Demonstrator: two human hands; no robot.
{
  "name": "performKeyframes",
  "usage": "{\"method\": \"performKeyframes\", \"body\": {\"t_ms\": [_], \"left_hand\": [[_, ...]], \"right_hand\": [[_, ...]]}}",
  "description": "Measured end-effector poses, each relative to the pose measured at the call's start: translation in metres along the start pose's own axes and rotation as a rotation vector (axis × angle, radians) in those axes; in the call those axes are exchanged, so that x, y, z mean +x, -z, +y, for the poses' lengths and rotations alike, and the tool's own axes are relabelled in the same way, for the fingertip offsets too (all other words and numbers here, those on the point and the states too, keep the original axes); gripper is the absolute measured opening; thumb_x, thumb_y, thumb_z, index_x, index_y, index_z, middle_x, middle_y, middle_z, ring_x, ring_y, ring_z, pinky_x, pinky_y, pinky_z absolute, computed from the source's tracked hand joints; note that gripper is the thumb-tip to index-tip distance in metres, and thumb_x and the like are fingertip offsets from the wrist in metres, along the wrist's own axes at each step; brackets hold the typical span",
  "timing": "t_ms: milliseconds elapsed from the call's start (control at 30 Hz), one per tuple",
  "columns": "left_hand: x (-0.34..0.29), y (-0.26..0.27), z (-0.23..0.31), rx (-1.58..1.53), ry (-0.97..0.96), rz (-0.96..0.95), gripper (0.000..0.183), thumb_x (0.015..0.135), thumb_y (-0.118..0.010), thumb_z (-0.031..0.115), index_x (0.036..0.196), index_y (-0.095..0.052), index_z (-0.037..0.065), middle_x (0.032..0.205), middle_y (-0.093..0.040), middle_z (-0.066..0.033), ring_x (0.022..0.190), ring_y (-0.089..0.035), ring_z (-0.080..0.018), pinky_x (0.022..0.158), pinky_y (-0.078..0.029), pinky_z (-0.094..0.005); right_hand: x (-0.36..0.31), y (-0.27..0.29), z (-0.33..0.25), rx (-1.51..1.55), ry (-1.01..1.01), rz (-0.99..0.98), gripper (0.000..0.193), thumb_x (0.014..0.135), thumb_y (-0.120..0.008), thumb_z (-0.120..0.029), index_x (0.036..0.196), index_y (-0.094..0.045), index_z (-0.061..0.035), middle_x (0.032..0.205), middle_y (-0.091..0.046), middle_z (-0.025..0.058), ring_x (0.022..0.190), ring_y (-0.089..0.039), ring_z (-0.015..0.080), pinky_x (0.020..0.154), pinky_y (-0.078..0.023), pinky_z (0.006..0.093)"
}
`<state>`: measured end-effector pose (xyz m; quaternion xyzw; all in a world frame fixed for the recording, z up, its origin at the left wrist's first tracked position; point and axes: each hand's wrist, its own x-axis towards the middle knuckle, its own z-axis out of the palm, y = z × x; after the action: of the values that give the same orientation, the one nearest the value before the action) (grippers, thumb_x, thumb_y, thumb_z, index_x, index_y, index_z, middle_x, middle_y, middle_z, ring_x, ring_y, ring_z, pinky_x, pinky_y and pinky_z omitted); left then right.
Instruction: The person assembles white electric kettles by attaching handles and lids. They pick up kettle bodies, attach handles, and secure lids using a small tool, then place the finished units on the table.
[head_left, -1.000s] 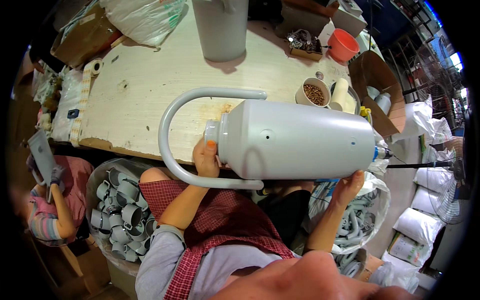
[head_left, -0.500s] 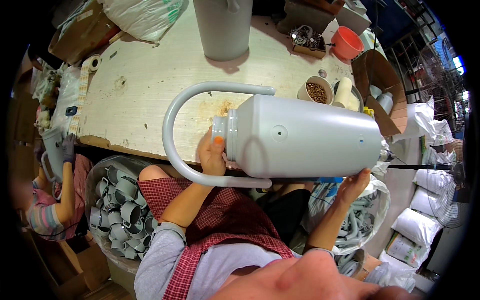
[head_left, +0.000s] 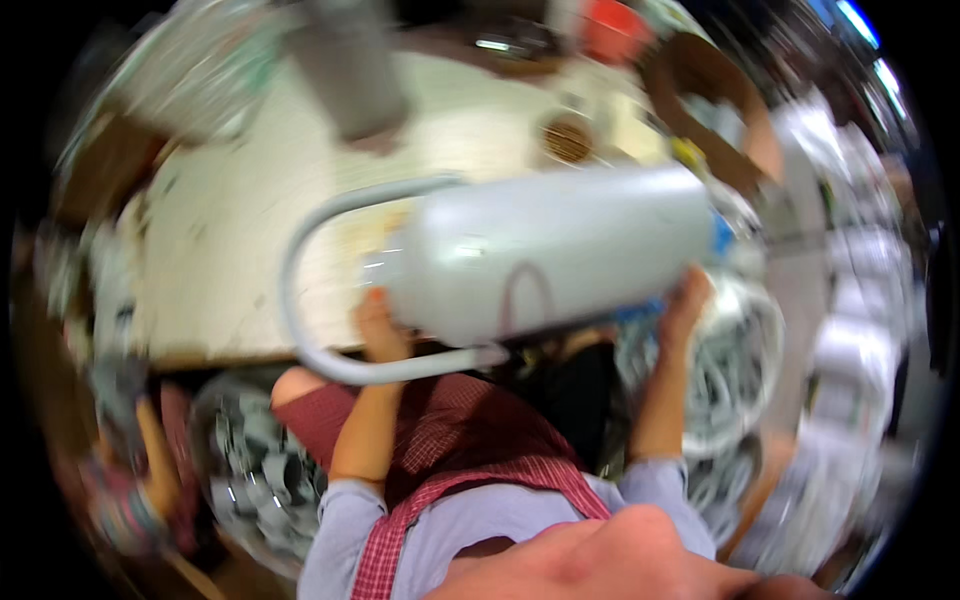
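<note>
A large pale-grey bottle-shaped container [head_left: 560, 250], blurred by motion, lies on its side in the air over the table's near edge. Its narrow neck points left, and its wide base points right and slightly away. My left hand [head_left: 380, 330] is closed round the neck from the near side. At the base's lower edge my right hand [head_left: 686, 303] supports the other end, fingers partly hidden beneath. A U-shaped grey handle [head_left: 290, 280] loops around the neck end, its two ends reaching either side of the body.
A tall grey container [head_left: 355, 70] stands on the pale table [head_left: 215, 260]. Beyond are a tub of brass-coloured pieces [head_left: 568, 140], a red bowl [head_left: 612, 32] and a cardboard box [head_left: 700, 70]. Bags of grey cups [head_left: 270, 480] and grey handles [head_left: 735, 375] flank my lap. A co-worker sits left.
The whole view has swung and blurred. The bottle-shaped container, with both hands on it, appears farther left, its base end now tipped a little away from me.
</note>
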<state>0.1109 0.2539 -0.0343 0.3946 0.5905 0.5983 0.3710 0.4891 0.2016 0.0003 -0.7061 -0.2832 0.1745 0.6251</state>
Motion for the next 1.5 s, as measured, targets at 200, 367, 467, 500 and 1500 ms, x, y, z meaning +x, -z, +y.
{"method": "performKeyframes", "body": {"t_ms": [200, 367, 467, 500, 1500], "left_hand": [[0.025, 0.001, 0.0, -0.185, 0.115, -0.075, 0.041, 0.102, -0.039, 0.032, 0.11, -0.059, -0.003, 0.101, -0.065, -0.0093, 0.094, -0.06, -0.0174, 0.085, -0.048, -0.0309], [0.021, 0.008, 0.026, -0.079, -0.014, -0.046, 0.05, 0.103, -0.04, 0.043, 0.111, -0.059, -0.003, 0.099, -0.064, -0.0085, 0.089, -0.059, -0.0158, 0.079, -0.048, -0.0287], [0.012, -0.007, 0.051, -0.097, -0.021, -0.041, 0.051, 0.103, -0.041, 0.045, 0.107, -0.06, -0.001, 0.092, -0.064, -0.0061, 0.082, -0.058, -0.0124, 0.069, -0.046, -0.0249], [0.011, -0.006, 0.053, -0.096, -0.02, -0.032, 0.051, 0.102, -0.042, 0.046, 0.105, -0.061, -0.001, 0.091, -0.064, -0.0054, 0.08, -0.058, -0.0114, 0.066, -0.045, -0.0237], [0.005, -0.026, 0.055, 0.298, -0.294, -0.185, 0.055, 0.099, -0.041, 0.045, 0.078, -0.061, -0.001, 0.062, -0.058, -0.0149, 0.059, -0.058, -0.0283, 0.059, -0.047, -0.0394]], "right_hand": [[-0.004, 0.037, -0.034, -0.115, 0.415, -0.225, 0.023, 0.086, -0.067, -0.013, 0.105, -0.064, 0.0001, 0.092, -0.066, 0.0086, 0.088, -0.063, 0.0197, 0.081, -0.048, 0.0322], [0.015, 0.203, 0.028, -0.743, 0.092, 0.041, 0.015, 0.085, -0.066, -0.017, 0.092, -0.069, -0.0044, 0.085, -0.07, 0.015, 0.079, -0.069, 0.0291, 0.071, -0.054, 0.037], [0.014, 0.221, 0.053, -1.314, -0.071, -0.536, 0.016, 0.079, -0.067, -0.012, 0.092, -0.067, -0.0029, 0.091, -0.07, 0.0177, 0.087, -0.067, 0.0354, 0.076, -0.053, 0.0442], [0.01, 0.216, 0.061, -1.312, -0.026, -0.515, 0.02, 0.076, -0.068, -0.011, 0.094, -0.065, -0.0022, 0.09, -0.069, 0.0187, 0.087, -0.066, 0.0376, 0.076, -0.053, 0.0452], [-0.001, 0.085, -0.154, -0.688, 1.417, -0.496, 0.047, 0.082, -0.062, 0.001, 0.129, -0.054, 0.001, 0.107, -0.056, 0.021, 0.094, -0.054, 0.0397, 0.086, -0.044, 0.045]]}}
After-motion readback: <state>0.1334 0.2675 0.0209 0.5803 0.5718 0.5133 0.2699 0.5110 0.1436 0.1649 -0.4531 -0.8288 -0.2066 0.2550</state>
